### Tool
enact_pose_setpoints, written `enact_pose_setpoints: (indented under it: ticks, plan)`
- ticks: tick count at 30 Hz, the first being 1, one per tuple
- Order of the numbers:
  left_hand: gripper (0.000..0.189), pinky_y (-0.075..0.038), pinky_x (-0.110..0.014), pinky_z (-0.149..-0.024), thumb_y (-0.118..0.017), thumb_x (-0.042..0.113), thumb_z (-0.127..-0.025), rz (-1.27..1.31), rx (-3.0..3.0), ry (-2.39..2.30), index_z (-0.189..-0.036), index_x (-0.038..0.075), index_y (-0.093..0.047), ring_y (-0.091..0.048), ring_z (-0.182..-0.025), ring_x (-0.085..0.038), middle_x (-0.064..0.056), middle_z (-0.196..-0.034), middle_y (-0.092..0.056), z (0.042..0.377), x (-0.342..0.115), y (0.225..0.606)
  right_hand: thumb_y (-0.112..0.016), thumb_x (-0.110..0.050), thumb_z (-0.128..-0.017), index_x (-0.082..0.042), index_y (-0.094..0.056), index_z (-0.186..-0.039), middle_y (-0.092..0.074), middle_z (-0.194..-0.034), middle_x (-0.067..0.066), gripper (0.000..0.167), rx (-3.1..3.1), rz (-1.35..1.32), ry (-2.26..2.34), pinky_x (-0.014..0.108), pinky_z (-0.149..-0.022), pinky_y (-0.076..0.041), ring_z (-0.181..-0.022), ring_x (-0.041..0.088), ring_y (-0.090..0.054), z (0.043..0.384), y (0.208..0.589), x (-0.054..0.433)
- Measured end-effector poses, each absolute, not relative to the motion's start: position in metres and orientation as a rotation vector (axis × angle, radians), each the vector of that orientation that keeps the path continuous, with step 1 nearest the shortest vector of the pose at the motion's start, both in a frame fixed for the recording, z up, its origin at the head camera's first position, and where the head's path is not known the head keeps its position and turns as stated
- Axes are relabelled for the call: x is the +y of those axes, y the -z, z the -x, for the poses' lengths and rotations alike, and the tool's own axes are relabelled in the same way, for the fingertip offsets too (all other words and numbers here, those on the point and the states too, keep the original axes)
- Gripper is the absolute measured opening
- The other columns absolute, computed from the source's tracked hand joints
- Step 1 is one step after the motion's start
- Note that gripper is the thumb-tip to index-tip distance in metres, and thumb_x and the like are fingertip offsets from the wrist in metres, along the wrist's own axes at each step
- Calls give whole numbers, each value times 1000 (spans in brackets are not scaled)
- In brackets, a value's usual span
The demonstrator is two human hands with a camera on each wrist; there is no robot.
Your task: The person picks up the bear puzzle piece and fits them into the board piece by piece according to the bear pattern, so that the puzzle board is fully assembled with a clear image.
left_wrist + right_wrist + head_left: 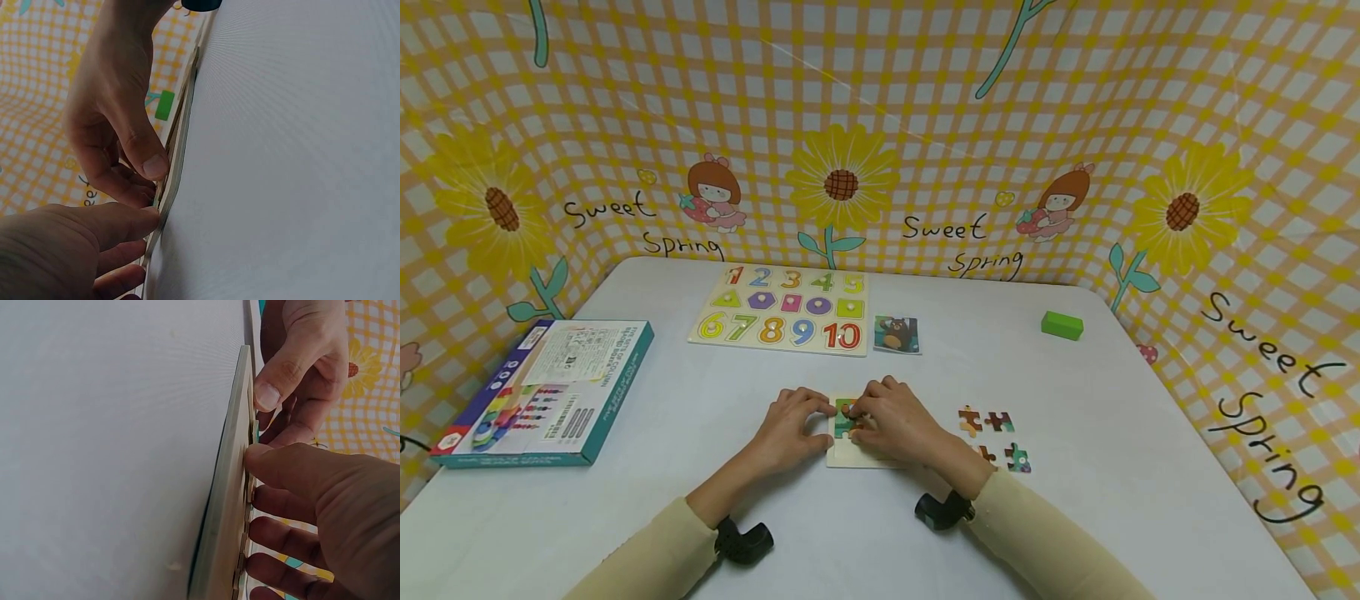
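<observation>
A small wooden puzzle board [850, 459] lies on the table in front of me, with green and orange puzzle pieces [842, 427] set in its upper left part. My left hand [792, 429] has its thumb and fingertips against the board's left edge. Over the board bends my right hand [897, 419], its thumb and fingers pinching a puzzle piece at the surface; the hand hides much of the board. In the right wrist view, thin pieces [252, 489] show along the board under the right fingertips. The left wrist view shows both hands meeting at the board's edge.
Several loose puzzle pieces [998, 421] lie right of the board. Behind it are a bear picture card [896, 334] and a number-and-shape board [778, 343]. A green block [1062, 325] sits at the back right, a flat toy box [550, 396] at the left. Patterned cloth surrounds the table.
</observation>
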State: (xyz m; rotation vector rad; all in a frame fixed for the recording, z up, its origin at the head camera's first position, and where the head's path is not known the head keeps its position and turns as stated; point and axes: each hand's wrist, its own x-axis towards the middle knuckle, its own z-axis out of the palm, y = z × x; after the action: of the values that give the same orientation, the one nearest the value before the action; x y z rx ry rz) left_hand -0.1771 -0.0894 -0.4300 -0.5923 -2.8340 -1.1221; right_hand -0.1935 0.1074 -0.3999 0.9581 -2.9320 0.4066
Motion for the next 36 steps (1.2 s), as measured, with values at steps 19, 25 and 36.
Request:
enact_pose_setpoints:
  ticks: [19,25,36]
  plan:
    - [17,-33,-49,-92,-75,16,-74,516,-2797,1161,-89,15,-67,-47,-107,-30,-7,-108,-60,179,-82,431,-75,-27,-77,-14,-73,-95,-63,-93,-1,22,-2927,-957,-404,29,-75,-38,-86,13,-46,193,401,108]
    - [16,-33,-52,-91,-75,16,-74,510,-2797,1130,-87,15,-66,-46,-107,-31,-7,-106,-59,178,-80,430,-75,-26,-78,-14,-73,-95,-63,-93,-1,21,-2927,-955,-413,29,-75,-39,-86,13,-46,193,402,108]
    - [15,-34,-47,-87,-76,18,-74,504,-2801,1076,-87,16,-67,-46,-104,-29,-6,-106,-59,177,-78,429,-74,-29,-78,-16,-74,-95,-62,-92,-2,22,-2918,-967,-402,29,-75,-38,-86,13,-46,192,401,109]
